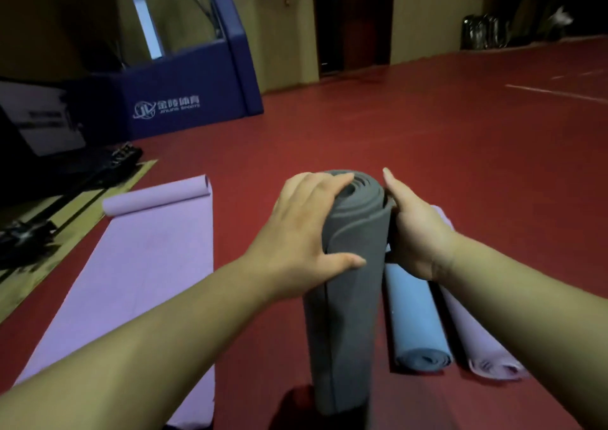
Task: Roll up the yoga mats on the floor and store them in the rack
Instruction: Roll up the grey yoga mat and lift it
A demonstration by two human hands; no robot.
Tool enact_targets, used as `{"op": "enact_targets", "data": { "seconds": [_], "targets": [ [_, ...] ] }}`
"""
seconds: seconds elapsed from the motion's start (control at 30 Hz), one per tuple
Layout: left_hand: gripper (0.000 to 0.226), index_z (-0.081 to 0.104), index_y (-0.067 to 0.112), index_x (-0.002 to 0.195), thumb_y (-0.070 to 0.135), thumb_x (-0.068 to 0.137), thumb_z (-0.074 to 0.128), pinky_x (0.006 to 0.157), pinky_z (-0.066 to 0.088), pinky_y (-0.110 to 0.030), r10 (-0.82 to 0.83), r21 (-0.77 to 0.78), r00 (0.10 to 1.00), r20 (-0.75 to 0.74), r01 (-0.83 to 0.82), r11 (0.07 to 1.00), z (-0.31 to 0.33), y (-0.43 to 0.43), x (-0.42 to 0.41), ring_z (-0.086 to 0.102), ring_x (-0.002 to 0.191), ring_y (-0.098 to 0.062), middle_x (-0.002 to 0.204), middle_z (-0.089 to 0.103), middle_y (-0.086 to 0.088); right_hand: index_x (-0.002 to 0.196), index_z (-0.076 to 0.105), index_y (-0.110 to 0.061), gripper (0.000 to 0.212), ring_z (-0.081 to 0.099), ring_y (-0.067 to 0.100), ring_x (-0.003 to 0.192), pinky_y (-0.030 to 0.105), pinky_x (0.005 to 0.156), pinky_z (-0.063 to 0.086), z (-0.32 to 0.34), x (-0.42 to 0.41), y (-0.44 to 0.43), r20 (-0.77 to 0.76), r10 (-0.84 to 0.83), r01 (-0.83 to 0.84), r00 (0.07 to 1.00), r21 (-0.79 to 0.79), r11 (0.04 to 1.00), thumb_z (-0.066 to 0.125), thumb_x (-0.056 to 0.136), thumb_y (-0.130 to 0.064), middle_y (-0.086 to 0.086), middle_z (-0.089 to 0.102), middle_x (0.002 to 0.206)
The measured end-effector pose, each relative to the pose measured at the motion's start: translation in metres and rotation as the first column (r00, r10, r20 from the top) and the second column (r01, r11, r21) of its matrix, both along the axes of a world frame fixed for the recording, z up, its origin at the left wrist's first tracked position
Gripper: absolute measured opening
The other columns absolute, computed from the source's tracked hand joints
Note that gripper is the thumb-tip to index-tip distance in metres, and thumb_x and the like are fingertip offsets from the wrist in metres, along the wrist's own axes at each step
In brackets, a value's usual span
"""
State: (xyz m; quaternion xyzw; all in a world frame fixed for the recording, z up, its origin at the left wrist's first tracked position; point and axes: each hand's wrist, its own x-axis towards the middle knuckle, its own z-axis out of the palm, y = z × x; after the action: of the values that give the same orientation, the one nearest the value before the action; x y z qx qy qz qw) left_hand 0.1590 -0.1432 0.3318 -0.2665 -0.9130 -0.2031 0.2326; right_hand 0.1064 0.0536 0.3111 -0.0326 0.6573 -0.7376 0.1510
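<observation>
The grey mat (345,298) stands between both hands' fingers (329,183).

Sports hall interior, seen under dim, warm light.
A red floor (427,133) fills most of the view and carries a white line (559,92) at the far right. Ochre walls (283,28) close the room and are broken by a dark doorway (352,18). At left stands a blue padded base (184,101) with a white logo and an upright slanting away from it. Beside it sit a white sign (42,117) and dark metal equipment (65,179), which lies over a yellowish floor strip (75,222). Shiny dark bundles (483,31) rest against the far wall.
</observation>
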Motion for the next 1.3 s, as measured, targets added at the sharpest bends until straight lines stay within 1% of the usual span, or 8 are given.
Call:
{"op": "enact_targets", "data": {
  "seconds": [0.17, 0.23, 0.4, 0.6, 0.77, 0.97, 1.13, 1.3],
  "targets": [
    [0.078, 0.042, 0.054, 0.136, 0.060, 0.067, 0.080, 0.124, 0.021, -0.036, -0.012, 0.245, 0.985, 0.174, -0.032, 0.969, -0.022, 0.010, 0.003, 0.008, 0.156, -0.008, 0.164, 0.008, 0.025, 0.127, 0.068, -0.040, 0.054, 0.067, 0.023, 0.119, 0.045, 0.098, 0.050, -0.008, 0.010, 0.006, -0.039, 0.011, -0.009, 0.999, 0.050, 0.999, 0.042, 0.094, -0.074, -0.009, 0.075, 0.119],
    [0.064, 0.050, 0.057, 0.126, 0.063, 0.068, 0.076, 0.122, 0.023, -0.028, -0.008, 0.300, 0.983, 0.183, -0.048, 0.953, -0.020, 0.005, 0.004, 0.018, 0.152, 0.001, 0.165, 0.015, 0.019, 0.127, 0.068, -0.039, 0.046, 0.068, 0.023, 0.119, 0.038, 0.085, 0.050, -0.008, 0.010, 0.002, -0.080, -0.007, 0.010, 0.997, 0.027, 1.000, 0.046, 0.096, -0.067, -0.009, 0.075, 0.118],
    [0.055, 0.067, 0.042, 0.122, 0.065, 0.072, 0.067, 0.119, 0.029, -0.021, 0.060, 0.392, 0.988, 0.144, -0.113, 0.913, -0.023, -0.007, 0.009, 0.036, 0.141, 0.008, 0.155, 0.042, 0.013, 0.134, 0.062, -0.040, 0.035, 0.066, 0.010, 0.119, 0.030, 0.086, 0.049, -0.011, 0.008, -0.005, -0.208, 0.109, -0.107, 0.972, 0.025, 0.994, 0.044, 0.104, -0.044, -0.012, 0.071, 0.127],
    [0.056, 0.067, 0.043, 0.126, 0.067, 0.076, 0.063, 0.114, 0.023, -0.009, 0.134, 0.358, 0.976, 0.171, -0.188, 0.915, -0.023, -0.024, 0.014, 0.031, 0.141, 0.014, 0.156, 0.037, 0.019, 0.145, 0.043, -0.051, 0.061, 0.049, 0.005, 0.137, 0.040, 0.120, 0.034, -0.016, 0.000, -0.029, -0.330, 0.093, -0.068, 0.939, 0.087, 0.994, 0.054, 0.087, -0.066, -0.016, 0.053, 0.149],
    [0.053, 0.052, 0.056, 0.130, 0.066, 0.079, 0.061, 0.106, 0.018, -0.001, 0.173, 0.372, 0.951, 0.256, -0.262, 0.890, -0.026, -0.045, 0.035, 0.016, 0.135, 0.029, 0.159, 0.021, 0.021, 0.138, 0.057, -0.032, 0.045, 0.029, 0.000, 0.146, 0.028, 0.124, 0.019, -0.010, 0.015, -0.053, -0.677, 0.124, 0.152, 0.725, 0.333, 0.931, 0.033, 0.103, -0.045, -0.005, 0.043, 0.155],
    [0.082, 0.027, 0.034, 0.157, 0.071, 0.086, 0.045, 0.124, 0.024, -0.038, 0.261, 0.294, 0.907, 0.332, -0.362, 0.884, -0.033, -0.091, 0.066, 0.013, 0.151, 0.002, 0.164, 0.022, 0.006, 0.145, 0.050, -0.023, 0.061, 0.024, 0.007, 0.151, 0.023, 0.123, 0.016, -0.001, 0.040, -0.072, -0.725, 0.441, 0.101, 0.529, 0.570, 0.816, 0.036, 0.095, -0.056, -0.007, 0.030, 0.165],
    [0.078, 0.025, 0.035, 0.159, 0.065, 0.091, 0.048, 0.122, 0.029, -0.039, 0.165, 0.257, 0.902, 0.400, -0.283, 0.924, -0.027, -0.131, 0.081, 0.021, 0.151, -0.002, 0.163, 0.026, 0.013, 0.135, 0.053, -0.023, 0.063, 0.026, 0.015, 0.151, 0.026, 0.123, 0.017, 0.009, 0.054, -0.086, -0.708, 0.598, 0.150, 0.374, 0.683, 0.715, 0.046, 0.083, -0.058, -0.010, 0.040, 0.159],
    [0.076, 0.024, 0.044, 0.155, 0.067, 0.088, 0.052, 0.125, 0.024, -0.039, 0.090, 0.425, 0.909, 0.406, -0.275, 0.863, -0.045, -0.161, 0.102, 0.017, 0.151, 0.003, 0.164, 0.022, 0.019, 0.128, 0.055, -0.026, 0.049, 0.028, 0.014, 0.151, 0.030, 0.124, 0.022, 0.016, 0.060, -0.119, -0.675, 0.695, 0.126, 0.248, 0.733, 0.668, 0.054, 0.090, -0.057, -0.013, 0.053, 0.143]
  ]
}}
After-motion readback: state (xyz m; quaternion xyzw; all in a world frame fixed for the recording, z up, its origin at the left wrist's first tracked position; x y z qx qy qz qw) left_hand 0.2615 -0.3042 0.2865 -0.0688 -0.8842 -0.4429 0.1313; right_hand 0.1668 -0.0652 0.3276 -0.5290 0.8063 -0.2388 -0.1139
